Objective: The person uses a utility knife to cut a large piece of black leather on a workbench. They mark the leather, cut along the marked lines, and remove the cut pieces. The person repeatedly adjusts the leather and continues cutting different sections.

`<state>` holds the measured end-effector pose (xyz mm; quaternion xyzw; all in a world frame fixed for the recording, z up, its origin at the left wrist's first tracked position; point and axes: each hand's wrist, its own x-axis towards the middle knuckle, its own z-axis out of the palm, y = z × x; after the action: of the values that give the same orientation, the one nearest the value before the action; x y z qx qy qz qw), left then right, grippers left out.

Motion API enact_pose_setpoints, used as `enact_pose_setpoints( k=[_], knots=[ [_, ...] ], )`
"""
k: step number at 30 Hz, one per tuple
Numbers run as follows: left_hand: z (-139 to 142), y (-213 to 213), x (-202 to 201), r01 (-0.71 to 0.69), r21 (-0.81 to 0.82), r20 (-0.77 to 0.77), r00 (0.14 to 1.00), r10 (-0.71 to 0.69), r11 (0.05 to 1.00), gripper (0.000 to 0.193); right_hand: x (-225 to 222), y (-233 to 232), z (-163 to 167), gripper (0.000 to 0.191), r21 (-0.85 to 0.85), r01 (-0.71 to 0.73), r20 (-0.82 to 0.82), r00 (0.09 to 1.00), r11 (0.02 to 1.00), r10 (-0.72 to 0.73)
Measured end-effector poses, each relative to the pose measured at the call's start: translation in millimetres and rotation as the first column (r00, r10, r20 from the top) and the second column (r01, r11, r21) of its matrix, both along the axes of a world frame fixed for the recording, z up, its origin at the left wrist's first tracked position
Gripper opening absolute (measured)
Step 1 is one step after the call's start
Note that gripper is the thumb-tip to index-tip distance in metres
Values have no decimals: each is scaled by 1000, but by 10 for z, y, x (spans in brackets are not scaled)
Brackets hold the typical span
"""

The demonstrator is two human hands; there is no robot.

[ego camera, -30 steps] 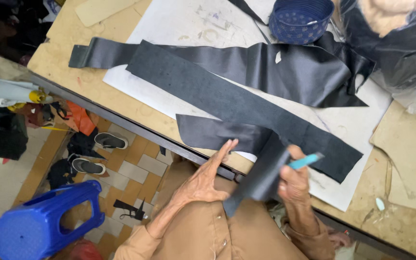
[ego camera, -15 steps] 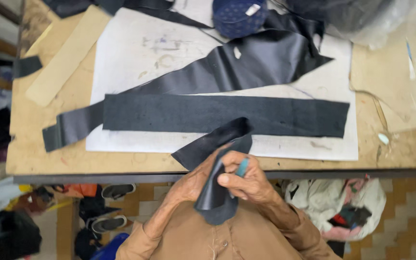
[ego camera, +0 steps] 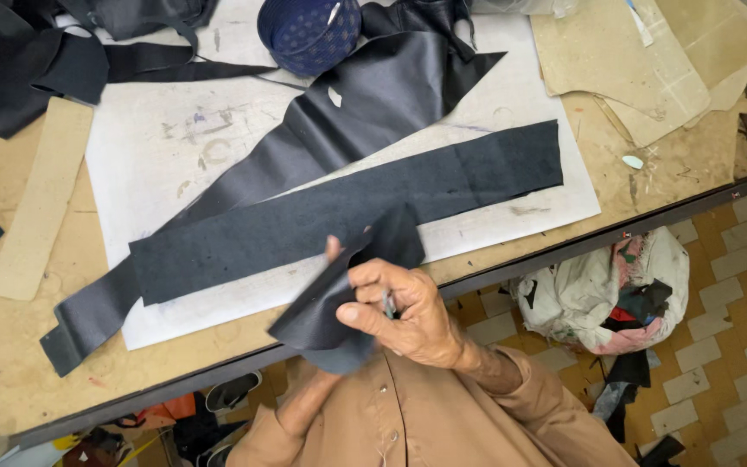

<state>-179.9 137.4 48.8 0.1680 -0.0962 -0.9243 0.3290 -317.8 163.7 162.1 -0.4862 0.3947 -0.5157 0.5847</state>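
Observation:
Both my hands hold a small dark leather piece [ego camera: 322, 316] above the table's near edge. My right hand [ego camera: 408, 316] pinches it from the right, with a thin tool [ego camera: 388, 304] tucked between the fingers. My left hand [ego camera: 332, 251] is almost hidden behind the piece; only a fingertip shows over its top edge. Just beyond lies a long matte dark strip [ego camera: 347, 212] on a white board [ego camera: 157, 147], partly over a shiny dark sheet [ego camera: 365, 104].
The wooden table [ego camera: 28, 346] also carries a blue patterned cap [ego camera: 309, 35], cardboard pieces [ego camera: 641, 60], a tan cardboard strip [ego camera: 41, 199] and dark scraps [ego camera: 10, 60] at the far left. A bag of rags [ego camera: 598, 294] sits on the tiled floor [ego camera: 728, 346] to the right.
The view has swung, so the table now lies slanted across the frame. The small dark piece has stayed in both hands, with my right hand now folded over its front.

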Motion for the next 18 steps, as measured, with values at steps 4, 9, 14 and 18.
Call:
enact_pose_setpoints(
  k=[4,9,14,18],
  knots=[
    [92,-653,77,-269,-677,465,565,681,685,34,-408,25,-37,17,-236,173,-269,934,956,-235],
    [229,-2209,632,-633,-635,195,423,885,443,71,-1641,-347,-763,19,-38,520,-432,761,853,-483],
    [-47,-2598,594,46,-785,614,192,765,618,93,-2917,-439,-1575,21,-88,714,-649,488,695,-583],
    [-291,-2407,127,667,-580,500,-162,851,468,94,-3432,-420,-1960,42,-441,600,-843,-20,668,-538]
  ],
)
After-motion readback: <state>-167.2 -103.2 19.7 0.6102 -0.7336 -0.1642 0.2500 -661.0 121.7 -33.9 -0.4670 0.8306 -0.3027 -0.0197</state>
